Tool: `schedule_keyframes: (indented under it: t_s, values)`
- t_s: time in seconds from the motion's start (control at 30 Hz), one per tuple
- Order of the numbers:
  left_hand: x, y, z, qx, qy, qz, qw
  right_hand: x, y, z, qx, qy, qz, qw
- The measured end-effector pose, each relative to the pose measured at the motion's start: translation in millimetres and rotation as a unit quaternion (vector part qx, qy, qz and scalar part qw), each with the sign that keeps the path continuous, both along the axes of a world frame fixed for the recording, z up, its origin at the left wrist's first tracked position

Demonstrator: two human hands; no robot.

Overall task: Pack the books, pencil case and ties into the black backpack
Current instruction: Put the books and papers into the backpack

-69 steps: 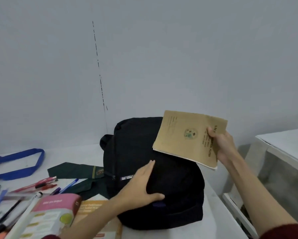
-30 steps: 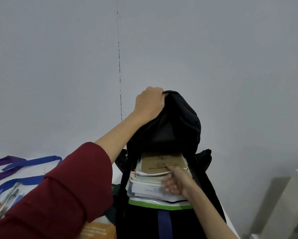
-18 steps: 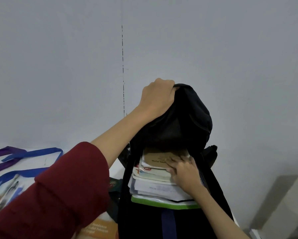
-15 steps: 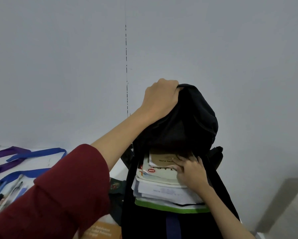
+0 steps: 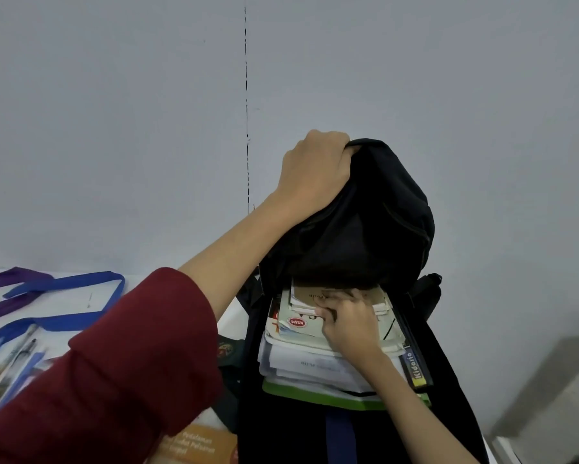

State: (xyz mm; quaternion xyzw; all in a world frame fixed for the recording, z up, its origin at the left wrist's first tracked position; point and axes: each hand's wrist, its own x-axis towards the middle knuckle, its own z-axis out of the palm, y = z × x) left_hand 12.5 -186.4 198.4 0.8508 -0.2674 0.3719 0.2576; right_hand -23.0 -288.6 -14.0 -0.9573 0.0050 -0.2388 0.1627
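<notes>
The black backpack [image 5: 375,229] stands upright at the table's right end with its main pocket open toward me. My left hand [image 5: 315,169] grips the top flap and holds it up. Inside sits a stack of books [image 5: 315,366], with a tan exercise book [image 5: 315,296] on top, partly under the flap. My right hand [image 5: 346,324] lies on the stack, fingers pressed on the tan book. A dark green tie [image 5: 228,353] shows left of the backpack, mostly hidden by my red sleeve.
An orange book [image 5: 197,447] lies on the white table [image 5: 70,299] at the bottom. Blue straps [image 5: 67,286] and a purple strap [image 5: 3,279] lie at the left, with pens [image 5: 17,360] below them. A white furniture edge [image 5: 549,396] stands at the right.
The backpack, lying flat earlier, now stands open with my left hand holding its flap. The tan book went from my right hand into the pocket and has slid further under the flap.
</notes>
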Motion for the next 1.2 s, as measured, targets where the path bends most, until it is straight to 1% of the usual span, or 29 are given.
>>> schedule_keyframes:
  t_s: [0.03, 0.13, 0.2, 0.23, 0.27, 0.37, 0.43, 0.5, 0.57, 0.63, 0.67, 0.7, 0.73, 0.8, 0.83, 0.87, 0.9, 0.93, 0.97, 1.03, 1.13, 1.2]
  values:
    - [0, 2, -1, 0.003, 0.001, 0.003, 1.000, 2, 0, -1, -0.002, 0.000, -0.004, 1.000]
    - [-2, 7, -6, 0.004, 0.014, 0.004, 1.000, -4, 5, 6, -0.051, -0.005, -0.017, 0.999]
    - [-5, 11, -11, 0.012, 0.022, 0.005, 1.000, -16, 10, 17, -0.056, -0.085, 0.013, 0.995]
    - [-8, 17, -14, 0.016, 0.026, 0.006, 1.000, -25, 14, 23, -0.053, -0.155, 0.031, 0.986]
    - [-10, 22, -18, 0.018, 0.033, 0.003, 0.999, -34, 18, 30, -0.049, -0.230, 0.046, 0.971]
    - [-20, 39, -30, 0.020, 0.077, -0.021, 0.997, -57, 33, 64, -0.037, -0.376, 0.077, 0.923]
    - [-28, 53, -41, 0.003, 0.137, -0.055, 0.989, -64, 45, 82, -0.023, -0.421, 0.083, 0.903]
    - [-35, 77, -55, -0.020, 0.212, -0.093, 0.973, -67, 61, 86, -0.017, -0.419, 0.091, 0.903]
    - [-41, 105, -73, -0.022, 0.314, -0.136, 0.939, -67, 76, 79, -0.020, -0.398, 0.091, 0.913]
    - [-51, 143, -97, -0.045, 0.445, -0.157, 0.880, -72, 98, 65, -0.015, -0.365, 0.107, 0.925]
    - [-56, 164, -111, -0.064, 0.488, -0.153, 0.857, -77, 110, 58, -0.009, -0.345, 0.122, 0.931]
    - [-61, 187, -127, -0.079, 0.508, -0.137, 0.847, -82, 123, 51, -0.001, -0.324, 0.139, 0.936]
    - [-66, 207, -142, -0.078, 0.509, -0.108, 0.850, -88, 136, 42, 0.001, -0.303, 0.156, 0.940]
    - [-75, 254, -174, -0.017, 0.485, -0.017, 0.874, -99, 169, 24, -0.005, -0.238, 0.177, 0.955]
    - [-80, 271, -189, 0.018, 0.476, 0.025, 0.879, -103, 179, 15, -0.005, -0.169, 0.175, 0.970]
    - [-86, 289, -203, 0.039, 0.477, 0.059, 0.876, -106, 191, 7, 0.005, -0.066, 0.161, 0.985]
    - [-92, 309, -214, 0.050, 0.484, 0.079, 0.870, -109, 206, -2, 0.024, 0.050, 0.132, 0.990]
    - [-98, 321, -223, 0.050, 0.489, 0.090, 0.866, -112, 216, -11, 0.048, 0.158, 0.098, 0.981]
    - [-103, 330, -228, 0.040, 0.495, 0.093, 0.863, -115, 225, -20, 0.071, 0.223, 0.075, 0.969]
    - [-111, 340, -230, 0.005, 0.518, 0.085, 0.851, -120, 241, -31, 0.119, 0.246, 0.040, 0.961]
    - [-112, 345, -226, -0.024, 0.558, 0.064, 0.827, -123, 258, -37, 0.207, 0.204, -0.006, 0.957]
    - [-107, 347, -224, -0.057, 0.555, 0.060, 0.828, -123, 260, -39, 0.251, 0.194, -0.024, 0.948]
